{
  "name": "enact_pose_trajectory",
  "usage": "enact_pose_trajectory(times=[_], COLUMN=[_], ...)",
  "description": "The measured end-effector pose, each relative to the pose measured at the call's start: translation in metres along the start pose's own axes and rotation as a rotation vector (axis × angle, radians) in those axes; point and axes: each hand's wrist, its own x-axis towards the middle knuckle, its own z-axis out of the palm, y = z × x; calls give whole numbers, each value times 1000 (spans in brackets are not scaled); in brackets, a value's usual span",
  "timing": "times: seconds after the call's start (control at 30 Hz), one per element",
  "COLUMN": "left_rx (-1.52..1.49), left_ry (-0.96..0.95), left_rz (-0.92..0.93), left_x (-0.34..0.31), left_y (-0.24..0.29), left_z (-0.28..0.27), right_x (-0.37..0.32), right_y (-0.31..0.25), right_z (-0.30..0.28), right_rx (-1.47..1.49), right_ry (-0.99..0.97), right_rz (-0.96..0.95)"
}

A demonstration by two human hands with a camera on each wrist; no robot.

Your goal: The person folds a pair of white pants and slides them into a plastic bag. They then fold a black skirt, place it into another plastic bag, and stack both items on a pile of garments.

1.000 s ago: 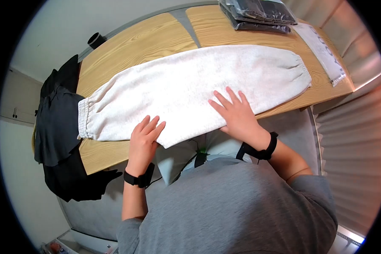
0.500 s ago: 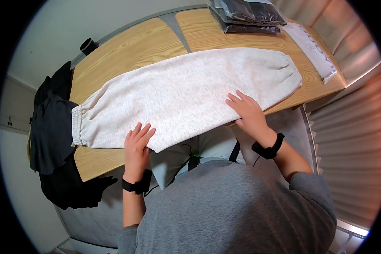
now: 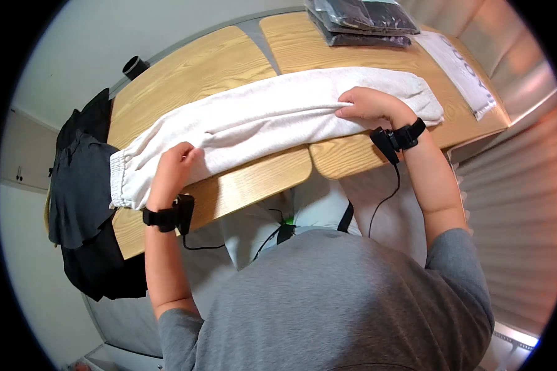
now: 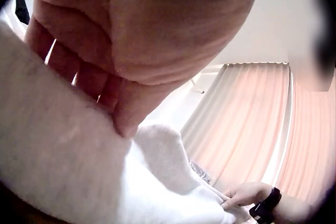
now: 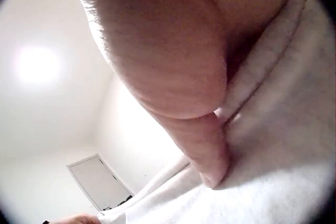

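A pale, light-grey fleece garment [image 3: 260, 117] lies lengthwise across the wooden table, its gathered elastic end at the left. Its near side is lifted and folded back, with a long ridge running between the two hands. My left hand [image 3: 172, 170] grips the cloth near the elastic end, fingers curled; in the left wrist view the thumb and fingers of that hand [image 4: 126, 40] hold the fabric [image 4: 63, 140]. Toward the right end, my right hand [image 3: 374, 104] pinches the ridge; in the right wrist view its thumb presses the cloth [image 5: 273, 166], and its other fingers are mostly hidden.
Dark clothes [image 3: 83, 185] hang over the table's left end. Bagged dark garments [image 3: 365, 21] are stacked at the back, beside a white printed plastic packet [image 3: 458, 71] on the right. A black cylinder [image 3: 135, 67] stands at the back left. Cables run from both wrist straps.
Both hands have gone from lying flat on the garment to gripping it. They have moved away from the body, carrying the near edge up and back, which uncovers the table's front strip.
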Motion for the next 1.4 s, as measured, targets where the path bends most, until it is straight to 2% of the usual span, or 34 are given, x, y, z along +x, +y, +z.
enact_pose_trajectory(times=[0.07, 0.13, 0.2, 0.27, 0.33, 0.53, 0.6, 0.63, 0.67, 0.73, 0.8, 0.87, 1.0, 1.07, 1.1, 1.2, 1.27, 1.33, 1.37, 1.4], left_rx=[-83, -132, -84, -67, -59, 44, 51, 57, 63, -50, -67, -6, -105, 180, 166, 80, 112, 220, 239, 232], left_ry=[-10, 14, -6, -11, 8, 10, -79, -76, -69, -116, -135, -158, -126, 329, 382, 253, 221, 213, 117, 114], left_rz=[-46, -28, -47, -83, -114, -112, -74, -112, -124, -152, -142, -95, -107, 201, 290, 484, 433, 295, 214, 229], left_x=[-8, -17, -21, -20, -17, -9, -11, -11, -13, -12, -11, -9, -15, -22, -22, -27, -34, -36, -36, -39], left_y=[-4, -8, -8, -8, -12, -19, -16, -15, -14, -14, -19, -19, -9, 20, 29, 46, 45, 44, 42, 42], left_z=[5, 8, 7, 8, 13, 26, 22, 22, 20, 14, 16, 17, 17, 18, 20, 35, 52, 65, 70, 72], right_x=[11, 11, 1, 1, 7, 13, 12, 13, 12, 5, 9, 16, 20, 20, 20, 18, 18, 18, 18, 20], right_y=[7, 14, -1, -3, 7, 7, 5, 5, 5, 1, 3, 7, 4, 4, 4, 0, -2, 2, 6, 10], right_z=[7, 13, 12, 18, 25, 28, 28, 29, 28, 19, 21, 27, 22, 21, 21, 21, 20, 22, 24, 29], right_rx=[-41, 110, 161, 100, -151, -226, -217, -203, -201, 1, 30, -129, -110, -136, -134, -139, -117, -108, -98, -98], right_ry=[58, 83, 91, 103, 197, 165, 170, 200, 195, 189, 201, 189, 104, 79, 82, 85, 22, 47, 76, 84], right_rz=[-29, -36, 1, -4, -73, 2, 31, -59, -74, -71, -93, -74, 43, 30, 35, 21, 92, 49, 10, 25])
